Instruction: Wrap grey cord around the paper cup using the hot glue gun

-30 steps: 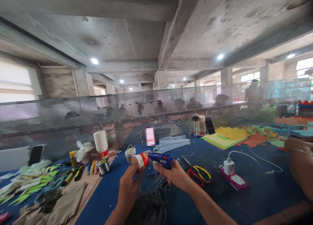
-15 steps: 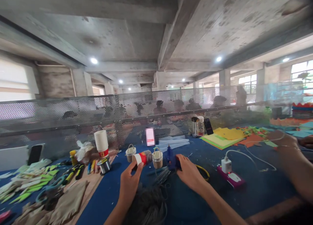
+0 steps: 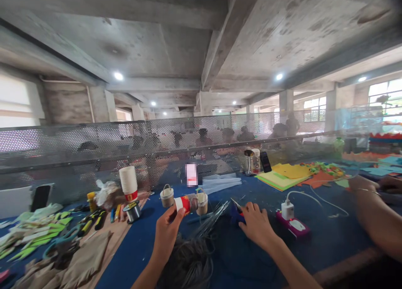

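Paper cup (image 3: 184,204): red/white, tipped on its side, held above table (image 3: 133,249), nr 2 small buckets (image 3: 167,198).
L hand (image 3: 168,228): fingers clamped on paper cup.
R hand (image 3: 259,224): at blue glue gun (image 3: 235,215), fingers spread; can't tell if gripping it.
Betw. forearms: grey cord bundle (image 3: 191,257).
R side: purple power strip (image 3: 297,227) w/ white plug (image 3: 287,211).
L side: cup stack (image 3: 128,181) nr wire spool (image 3: 133,213).

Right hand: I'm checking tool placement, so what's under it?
Under the right hand, part of a blue glue gun shows; anything beneath the palm is covered.
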Tool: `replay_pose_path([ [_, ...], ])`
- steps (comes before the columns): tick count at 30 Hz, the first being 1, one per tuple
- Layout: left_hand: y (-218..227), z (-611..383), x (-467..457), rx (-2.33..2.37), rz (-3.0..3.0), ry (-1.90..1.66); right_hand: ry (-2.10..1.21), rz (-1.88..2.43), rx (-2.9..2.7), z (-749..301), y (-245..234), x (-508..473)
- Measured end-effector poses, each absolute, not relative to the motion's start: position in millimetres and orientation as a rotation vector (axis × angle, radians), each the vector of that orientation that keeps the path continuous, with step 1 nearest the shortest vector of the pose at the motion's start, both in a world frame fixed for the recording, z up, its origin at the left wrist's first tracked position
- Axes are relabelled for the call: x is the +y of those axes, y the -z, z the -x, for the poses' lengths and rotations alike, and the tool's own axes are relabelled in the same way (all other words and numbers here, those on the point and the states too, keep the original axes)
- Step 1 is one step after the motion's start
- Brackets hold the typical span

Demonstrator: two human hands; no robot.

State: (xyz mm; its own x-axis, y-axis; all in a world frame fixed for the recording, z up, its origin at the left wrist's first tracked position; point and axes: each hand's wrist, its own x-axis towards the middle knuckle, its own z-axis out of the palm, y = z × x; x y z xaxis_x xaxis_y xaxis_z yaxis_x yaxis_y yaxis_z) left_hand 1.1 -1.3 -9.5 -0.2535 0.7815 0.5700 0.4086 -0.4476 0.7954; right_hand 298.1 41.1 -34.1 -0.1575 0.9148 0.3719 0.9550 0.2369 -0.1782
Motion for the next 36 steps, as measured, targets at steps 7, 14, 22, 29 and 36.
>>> replay_pose_path([
  [7,6.4,-5.1,-5.7,1.387,-1.704,-1.716,-0.949,0.838,-1.905,-229.5,9.3,52.2],
  [14,8.6,-3.7,-2.6,1.327,-1.663,-1.663,-1.156,0.800,-1.826,-202.8,-0.5,64.8],
  [22,5.2,-12.5,-6.7,1.314,-1.687,-1.538,-0.900,0.704,-1.670,-216.4,-17.4,58.2],
  [29,13.7,-14.2,-4.2,1.213,-1.701,-1.434,-0.761,0.661,-1.606,-211.2,-21.3,54.1],
  [36,2.9,-20.2,-14.6,1.228,-1.684,-1.450,-0.703,0.693,-1.601,-207.6,-22.4,55.7],
])
